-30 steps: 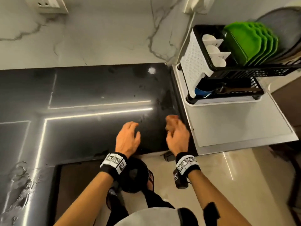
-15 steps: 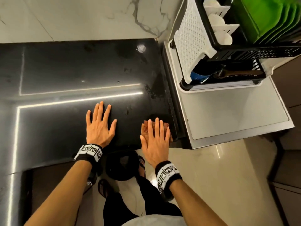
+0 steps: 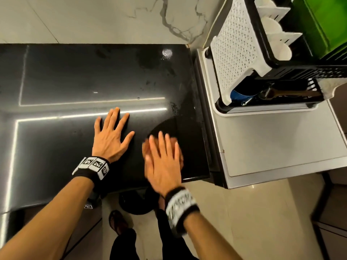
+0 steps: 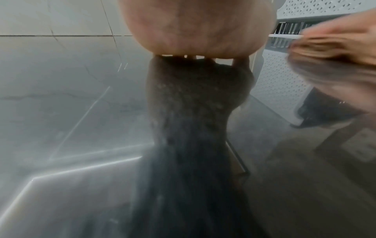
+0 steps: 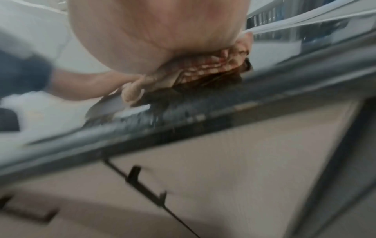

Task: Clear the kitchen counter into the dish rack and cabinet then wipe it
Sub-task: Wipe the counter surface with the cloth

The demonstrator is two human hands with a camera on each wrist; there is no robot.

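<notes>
The black surface carries no dishes anywhere I can see, so the clearing part looks finished and what remains is the wipe, which seems only just begun. Taking the dish rack as the landmark: it stands on a pale drainboard just beside the surface's far end, already loaded with green plates, white cups and, on its lower level, a blue vessel next to a dark utensil. On the surface, in the corner nearest the rack, a dark swept arc shows where the wiping has passed, while water spots and smears closer to the wall, level with the rack, are untouched, as is the long stretch running away from it. The left hand lies flat and spread on the surface, further from the rack, as if bracing. The right hand, blurred, presses with flat fingers on a brown checked cloth, which sits at the surface's front edge near the rack; the grip is a flat press, not a pinch. I'd judge most of the wiping still lies ahead.
</notes>
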